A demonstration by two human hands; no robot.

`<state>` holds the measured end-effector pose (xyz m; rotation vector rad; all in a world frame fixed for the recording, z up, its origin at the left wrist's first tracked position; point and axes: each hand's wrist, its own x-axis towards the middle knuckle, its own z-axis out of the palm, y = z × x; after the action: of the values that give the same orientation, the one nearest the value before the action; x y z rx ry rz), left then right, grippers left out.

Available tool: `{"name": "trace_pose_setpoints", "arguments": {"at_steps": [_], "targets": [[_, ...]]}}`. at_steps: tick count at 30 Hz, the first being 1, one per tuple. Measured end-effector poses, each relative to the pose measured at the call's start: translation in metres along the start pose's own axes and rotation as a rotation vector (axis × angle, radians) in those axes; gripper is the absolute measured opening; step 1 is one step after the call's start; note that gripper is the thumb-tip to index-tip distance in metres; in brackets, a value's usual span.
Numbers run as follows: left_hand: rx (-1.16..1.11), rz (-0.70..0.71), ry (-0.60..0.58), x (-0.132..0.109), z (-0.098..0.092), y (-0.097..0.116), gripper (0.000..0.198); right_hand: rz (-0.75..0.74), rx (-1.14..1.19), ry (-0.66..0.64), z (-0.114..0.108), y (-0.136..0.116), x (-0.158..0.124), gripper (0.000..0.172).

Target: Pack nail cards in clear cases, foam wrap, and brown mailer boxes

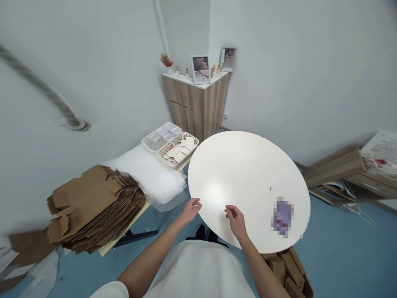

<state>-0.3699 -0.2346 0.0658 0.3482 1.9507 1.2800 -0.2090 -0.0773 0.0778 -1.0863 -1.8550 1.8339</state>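
Table [245,165], right of centre | our left hand [191,210] and right hand [236,221] curl near its edge, nothing visibly held; we can't tell if either closes | cardboard [89,194] unfolded at left, boxes [292,269] lower right look folded

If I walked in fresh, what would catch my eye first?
Most likely the big white round table in the middle, with the person's left hand near its edge and right hand over it. Next, the thick stack of brown cardboard at the left, beside white sheets. A pixelated purple patch stands out on the table's right side.
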Motion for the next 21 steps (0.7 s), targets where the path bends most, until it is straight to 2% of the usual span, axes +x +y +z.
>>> {"name": "trace_pose_setpoints", "arguments": {"at_steps": [7,13,17,21], "targets": [[-0.006,-0.033,0.136,-0.006,-0.024,0.004,0.047,0.026,-0.011,-0.131,0.017,0.002,0.035,0.036],[0.009,0.002,0.156,0.003,-0.052,0.001,0.049,0.039,-0.096,-0.266,0.044,-0.012,0.054,0.034],[0.077,0.052,0.168,0.02,-0.091,0.002,0.047,0.004,-0.121,-0.286,0.079,-0.028,0.075,0.034],[0.145,0.098,0.209,0.039,-0.144,0.01,0.046,-0.047,-0.121,-0.305,0.133,-0.051,0.099,0.033]]}}
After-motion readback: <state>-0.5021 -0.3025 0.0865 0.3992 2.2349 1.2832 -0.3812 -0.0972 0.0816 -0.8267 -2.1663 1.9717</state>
